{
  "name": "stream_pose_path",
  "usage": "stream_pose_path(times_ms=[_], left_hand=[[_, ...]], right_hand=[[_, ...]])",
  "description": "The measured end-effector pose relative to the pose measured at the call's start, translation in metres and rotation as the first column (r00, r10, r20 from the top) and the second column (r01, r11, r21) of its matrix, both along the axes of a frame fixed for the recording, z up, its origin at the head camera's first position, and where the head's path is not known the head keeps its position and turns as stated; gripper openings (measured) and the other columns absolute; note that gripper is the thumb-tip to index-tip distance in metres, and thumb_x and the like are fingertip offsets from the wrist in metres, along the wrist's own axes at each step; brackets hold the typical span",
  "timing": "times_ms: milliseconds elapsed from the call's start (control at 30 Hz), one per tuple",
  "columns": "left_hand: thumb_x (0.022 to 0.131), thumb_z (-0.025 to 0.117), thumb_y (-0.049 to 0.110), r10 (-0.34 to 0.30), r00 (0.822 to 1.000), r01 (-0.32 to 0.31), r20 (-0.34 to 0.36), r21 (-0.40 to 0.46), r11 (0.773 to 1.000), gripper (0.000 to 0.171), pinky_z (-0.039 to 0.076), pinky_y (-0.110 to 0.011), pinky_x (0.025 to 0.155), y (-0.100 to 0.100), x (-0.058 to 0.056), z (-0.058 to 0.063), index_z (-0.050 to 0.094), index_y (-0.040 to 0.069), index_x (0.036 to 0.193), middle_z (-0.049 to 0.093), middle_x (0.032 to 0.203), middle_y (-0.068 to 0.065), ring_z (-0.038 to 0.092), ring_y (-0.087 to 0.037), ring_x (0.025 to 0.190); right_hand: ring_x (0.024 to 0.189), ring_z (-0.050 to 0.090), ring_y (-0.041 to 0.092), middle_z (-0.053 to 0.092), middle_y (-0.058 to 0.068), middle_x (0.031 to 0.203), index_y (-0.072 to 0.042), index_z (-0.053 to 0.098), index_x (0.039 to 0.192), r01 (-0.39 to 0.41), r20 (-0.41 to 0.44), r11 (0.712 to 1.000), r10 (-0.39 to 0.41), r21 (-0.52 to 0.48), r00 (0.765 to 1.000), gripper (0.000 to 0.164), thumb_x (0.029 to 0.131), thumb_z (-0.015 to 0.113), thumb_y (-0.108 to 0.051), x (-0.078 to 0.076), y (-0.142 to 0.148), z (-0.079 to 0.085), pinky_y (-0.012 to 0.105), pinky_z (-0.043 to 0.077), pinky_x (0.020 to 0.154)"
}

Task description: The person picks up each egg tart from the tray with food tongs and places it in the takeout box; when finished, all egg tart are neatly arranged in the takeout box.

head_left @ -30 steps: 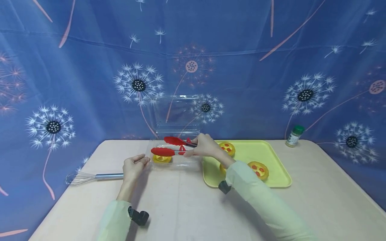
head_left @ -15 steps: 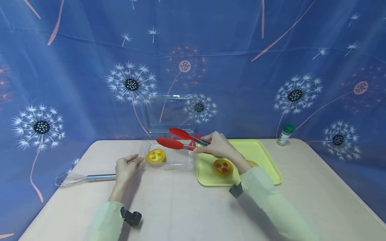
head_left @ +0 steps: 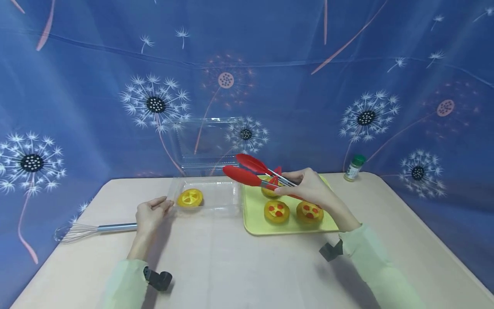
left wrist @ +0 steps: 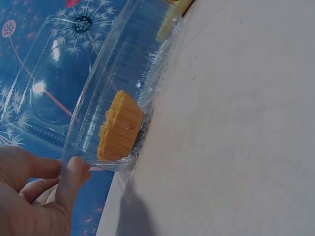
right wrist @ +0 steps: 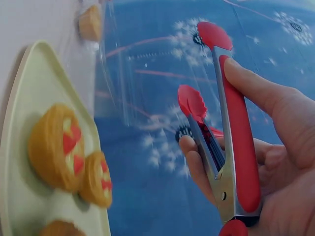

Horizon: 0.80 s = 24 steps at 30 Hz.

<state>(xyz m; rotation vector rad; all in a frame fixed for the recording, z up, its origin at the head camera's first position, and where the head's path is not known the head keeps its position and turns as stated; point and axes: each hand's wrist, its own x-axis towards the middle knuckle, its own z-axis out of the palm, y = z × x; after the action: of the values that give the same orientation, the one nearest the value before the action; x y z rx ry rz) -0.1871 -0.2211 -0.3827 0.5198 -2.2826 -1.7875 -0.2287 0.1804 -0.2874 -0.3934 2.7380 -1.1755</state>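
Tongs [head_left: 242,175], one: in right hand's [head_left: 310,186] grip, parted, empty; shifted right, off the boxed tart [head_left: 190,198], toward tray [head_left: 256,230]. Tart thus free, left in box [head_left: 221,209]. Tray tarts [head_left: 276,211], three: right. Left hand [head_left: 149,216]: pinches box's left rim.

Head view: soft, fairly even light; diffuse shadows fall beside the left sleeve [head_left: 125,281] and right sleeve [head_left: 376,268], and a glint marks the top edge of the clear container [head_left: 208,165]. Left wrist view: dimmer, with white glare at upper left and shadow at bottom centre. Right wrist view: pastries [right wrist: 56,147] at left soft-focused, tongs [right wrist: 239,137] sharper.
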Motion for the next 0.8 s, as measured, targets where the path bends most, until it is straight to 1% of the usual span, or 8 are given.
stream_pose_path(times_ms=[67, 167, 233, 300, 400, 500, 667, 800], left_hand=[[0.101, 0.05, 0.008, -0.005, 1.0, 0.005, 0.007, -0.006, 1.0, 0.04, 0.059, -0.017, 0.082, 0.0, 0.0, 0.001, 0.048, -0.012, 0.135, 0.057, 0.128, -0.029, 0.067, -0.002, 0.089], [0.101, 0.05, 0.009, -0.008, 1.0, 0.008, 0.022, -0.009, 1.0, 0.041, 0.058, -0.016, 0.083, 0.0, 0.0, 0.001, 0.048, -0.011, 0.137, 0.056, 0.13, -0.028, 0.066, -0.005, 0.094], [0.101, 0.049, 0.009, -0.01, 0.999, 0.011, 0.031, -0.014, 1.0, 0.041, 0.058, -0.015, 0.083, 0.0, 0.001, 0.001, 0.047, -0.011, 0.137, 0.056, 0.131, -0.028, 0.066, -0.007, 0.096], [0.101, 0.049, 0.009, -0.007, 0.999, 0.008, 0.033, -0.019, 1.0, 0.041, 0.058, -0.014, 0.082, 0.001, 0.001, 0.001, 0.047, -0.011, 0.137, 0.057, 0.131, -0.028, 0.066, -0.007, 0.096], [0.101, 0.049, 0.009, -0.004, 0.999, 0.005, 0.036, -0.025, 1.0, 0.041, 0.057, -0.013, 0.082, 0.001, 0.003, 0.001, 0.047, -0.011, 0.136, 0.056, 0.13, -0.028, 0.065, -0.006, 0.096], [0.101, 0.049, 0.009, -0.001, 0.999, 0.002, 0.038, -0.024, 1.0, 0.041, 0.057, -0.012, 0.081, 0.001, 0.003, 0.0, 0.047, -0.011, 0.136, 0.056, 0.131, -0.029, 0.065, -0.006, 0.096], [0.101, 0.048, 0.009, -0.003, 0.999, 0.003, 0.043, -0.008, 1.0, 0.041, 0.057, -0.013, 0.083, 0.003, 0.002, 0.001, 0.046, -0.01, 0.137, 0.055, 0.133, -0.028, 0.065, -0.01, 0.102], [0.101, 0.048, 0.009, -0.005, 0.999, 0.004, 0.042, 0.016, 1.0, 0.042, 0.056, -0.013, 0.084, 0.002, 0.002, 0.0, 0.045, -0.011, 0.138, 0.053, 0.134, -0.029, 0.063, 0.002, 0.09]], right_hand=[[0.088, 0.056, 0.022, 0.07, 0.011, 0.117, -0.008, 0.059, 0.135, 0.011, -0.005, 1.0, -0.011, -0.009, 1.0, 0.076, 0.076, 0.08, -0.051, 0.002, 0.011, -0.001, 0.026, 0.046, 0.061], [0.094, 0.059, 0.025, 0.068, 0.014, 0.122, -0.008, 0.058, 0.136, 0.025, -0.031, 1.0, -0.025, -0.004, 0.999, 0.075, 0.078, 0.079, -0.05, 0.006, 0.028, -0.005, 0.025, 0.048, 0.062], [0.105, 0.06, 0.029, 0.065, 0.015, 0.127, -0.01, 0.057, 0.137, 0.045, -0.053, 0.999, -0.043, 0.023, 0.998, 0.075, 0.078, 0.079, -0.051, 0.01, 0.04, -0.009, 0.031, 0.055, 0.07], [0.121, 0.054, 0.032, 0.063, 0.016, 0.13, -0.008, 0.056, 0.137, 0.06, -0.059, 0.997, -0.057, 0.046, 0.997, 0.076, 0.079, 0.077, -0.052, 0.013, 0.05, -0.014, 0.037, 0.057, 0.084], [0.114, 0.057, 0.032, 0.066, 0.016, 0.125, -0.006, 0.056, 0.137, 0.086, -0.04, 0.995, -0.084, 0.057, 0.996, 0.076, 0.079, 0.077, -0.051, 0.016, 0.065, -0.02, 0.038, 0.058, 0.081], [0.113, 0.056, 0.032, 0.066, 0.018, 0.124, -0.003, 0.057, 0.136, 0.113, -0.045, 0.991, -0.11, 0.075, 0.993, 0.076, 0.079, 0.078, -0.05, 0.02, 0.082, -0.023, 0.033, 0.056, 0.076], [0.126, 0.05, 0.038, 0.059, 0.021, 0.131, -0.001, 0.057, 0.135, 0.161, -0.075, 0.978, -0.153, 0.13, 0.985, 0.078, 0.079, 0.077, -0.051, 0.028, 0.103, -0.029, 0.047, 0.055, 0.09], [0.124, 0.051, 0.039, 0.058, 0.024, 0.132, -0.001, 0.058, 0.134, 0.179, -0.077, 0.97, -0.168, 0.167, 0.983, 0.078, 0.079, 0.077, -0.052, 0.034, 0.114, -0.033, 0.038, 0.056, 0.081]])
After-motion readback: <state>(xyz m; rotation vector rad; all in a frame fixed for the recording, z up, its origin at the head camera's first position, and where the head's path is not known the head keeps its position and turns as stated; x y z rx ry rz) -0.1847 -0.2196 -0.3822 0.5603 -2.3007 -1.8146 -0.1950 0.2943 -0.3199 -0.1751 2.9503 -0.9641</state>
